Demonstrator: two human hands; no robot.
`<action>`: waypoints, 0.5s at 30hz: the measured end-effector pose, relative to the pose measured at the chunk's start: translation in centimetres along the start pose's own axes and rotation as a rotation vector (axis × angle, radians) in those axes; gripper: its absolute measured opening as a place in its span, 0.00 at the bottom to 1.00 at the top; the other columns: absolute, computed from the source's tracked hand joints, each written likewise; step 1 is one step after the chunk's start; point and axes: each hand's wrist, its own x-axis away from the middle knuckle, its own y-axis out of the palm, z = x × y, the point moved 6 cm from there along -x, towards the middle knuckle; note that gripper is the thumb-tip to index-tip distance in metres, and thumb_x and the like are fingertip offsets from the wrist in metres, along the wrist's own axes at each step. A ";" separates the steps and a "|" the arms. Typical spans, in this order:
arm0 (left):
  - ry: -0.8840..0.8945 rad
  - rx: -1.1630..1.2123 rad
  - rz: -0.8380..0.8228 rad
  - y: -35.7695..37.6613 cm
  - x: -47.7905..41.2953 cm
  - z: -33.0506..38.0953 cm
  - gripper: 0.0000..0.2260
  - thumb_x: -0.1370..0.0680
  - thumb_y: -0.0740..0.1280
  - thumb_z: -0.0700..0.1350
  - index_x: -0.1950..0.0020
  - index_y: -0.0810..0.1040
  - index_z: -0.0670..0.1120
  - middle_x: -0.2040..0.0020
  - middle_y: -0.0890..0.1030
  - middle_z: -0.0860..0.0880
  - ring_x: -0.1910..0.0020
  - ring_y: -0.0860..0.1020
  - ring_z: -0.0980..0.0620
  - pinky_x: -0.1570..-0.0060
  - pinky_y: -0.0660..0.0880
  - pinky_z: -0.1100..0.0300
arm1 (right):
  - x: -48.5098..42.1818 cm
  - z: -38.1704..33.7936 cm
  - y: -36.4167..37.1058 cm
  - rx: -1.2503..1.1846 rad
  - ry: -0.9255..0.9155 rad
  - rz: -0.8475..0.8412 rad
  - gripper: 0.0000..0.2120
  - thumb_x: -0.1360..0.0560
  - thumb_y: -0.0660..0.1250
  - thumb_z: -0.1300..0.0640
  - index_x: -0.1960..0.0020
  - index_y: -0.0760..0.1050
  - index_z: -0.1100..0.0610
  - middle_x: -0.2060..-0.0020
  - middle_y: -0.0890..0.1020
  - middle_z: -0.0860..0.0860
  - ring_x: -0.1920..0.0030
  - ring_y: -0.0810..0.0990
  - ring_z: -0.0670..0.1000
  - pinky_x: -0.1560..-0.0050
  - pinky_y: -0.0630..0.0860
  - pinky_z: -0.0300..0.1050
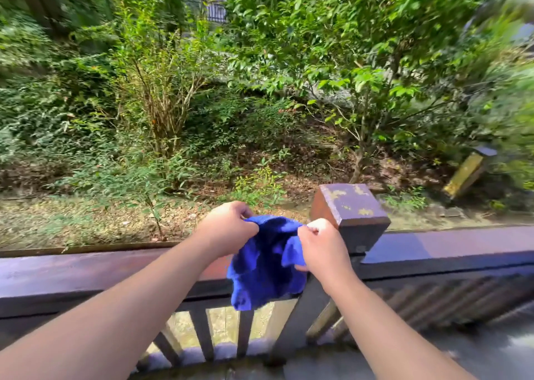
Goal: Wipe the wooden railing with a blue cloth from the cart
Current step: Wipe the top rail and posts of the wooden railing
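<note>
A blue cloth (264, 267) hangs bunched between both hands, just above the dark wooden railing (86, 272). My left hand (228, 229) pinches its upper left edge. My right hand (323, 249) grips its upper right edge, close to the square post cap (352, 206) with flaking paint. The cloth's lower part droops in front of the top rail and the balusters. The cart is not in view.
The top rail runs left to right across the view, continuing past the post (448, 249). Vertical balusters (202, 333) stand below it. Beyond are dense shrubs (161, 96), bare ground and a tilted yellow post (465, 174). Grey floor lies at the lower right.
</note>
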 end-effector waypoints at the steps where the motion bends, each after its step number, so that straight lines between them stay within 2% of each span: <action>1: -0.042 0.015 0.023 0.6 -0.7 0.4 0.07 0.35 0.64 0.48 0.58 0.77 0.54 0.64 0.84 0.52 0.69 0.82 0.52 0.64 0.81 0.57 | -0.1 0.1 0.1 0.010 -0.006 0.000 0.03 0.25 0.63 0.54 0.55 0.72 0.54 0.62 0.79 0.51 0.57 0.81 0.58 0.60 0.83 0.57; 2: -0.073 0.003 0.048 1.2 -1.3 0.5 0.08 0.34 0.65 0.47 0.56 0.76 0.55 0.60 0.84 0.52 0.66 0.83 0.51 0.61 0.80 0.57 | -0.1 0.2 0.6 0.020 -0.015 -0.012 0.02 0.24 0.63 0.54 0.52 0.72 0.51 0.60 0.80 0.49 0.56 0.80 0.57 0.57 0.81 0.54; 4: -0.077 -0.104 0.087 2.4 -1.9 0.3 0.17 0.33 0.66 0.47 0.45 0.74 0.57 0.48 0.80 0.49 0.53 0.81 0.46 0.51 0.76 0.54 | 0.2 0.9 2.5 0.029 -0.037 -0.071 0.10 0.24 0.65 0.54 0.45 0.70 0.48 0.53 0.80 0.47 0.51 0.80 0.53 0.53 0.77 0.49; 6: 0.025 -0.262 0.078 4.3 -2.1 0.2 0.26 0.32 0.67 0.47 0.34 0.70 0.54 0.40 0.75 0.46 0.42 0.77 0.41 0.42 0.74 0.49 | 0.5 1.8 4.2 0.097 -0.111 -0.124 0.18 0.25 0.67 0.57 0.36 0.70 0.50 0.43 0.78 0.50 0.42 0.78 0.54 0.42 0.76 0.51; 8: 0.191 -0.396 -0.012 7.2 -1.9 0.4 0.28 0.31 0.66 0.50 0.30 0.69 0.52 0.33 0.73 0.45 0.36 0.73 0.40 0.35 0.70 0.48 | 0.6 2.9 5.7 0.268 -0.236 -0.190 0.22 0.24 0.67 0.59 0.31 0.70 0.55 0.35 0.76 0.54 0.33 0.73 0.56 0.32 0.70 0.51; 10: 0.309 -0.472 -0.139 10.2 -1.7 0.3 0.27 0.27 0.64 0.51 0.27 0.69 0.52 0.25 0.68 0.46 0.29 0.68 0.42 0.29 0.65 0.50 | 0.3 4.3 6.8 0.436 -0.295 -0.271 0.27 0.23 0.65 0.58 0.26 0.66 0.59 0.29 0.71 0.57 0.26 0.66 0.56 0.26 0.64 0.49; 13: 0.339 -0.508 -0.258 13.2 -2.2 -0.8 0.27 0.24 0.61 0.50 0.24 0.64 0.54 0.21 0.62 0.47 0.24 0.63 0.47 0.26 0.60 0.51 | -0.3 6.2 7.5 0.550 -0.314 -0.296 0.28 0.23 0.62 0.57 0.24 0.63 0.61 0.23 0.66 0.58 0.21 0.60 0.56 0.22 0.58 0.47; 15: 0.314 -0.525 -0.257 14.0 -2.6 -1.4 0.27 0.24 0.60 0.54 0.24 0.64 0.57 0.21 0.63 0.49 0.25 0.64 0.46 0.27 0.63 0.49 | -0.9 7.2 7.7 0.603 -0.323 -0.302 0.29 0.22 0.60 0.57 0.22 0.61 0.60 0.20 0.61 0.58 0.19 0.56 0.56 0.21 0.56 0.48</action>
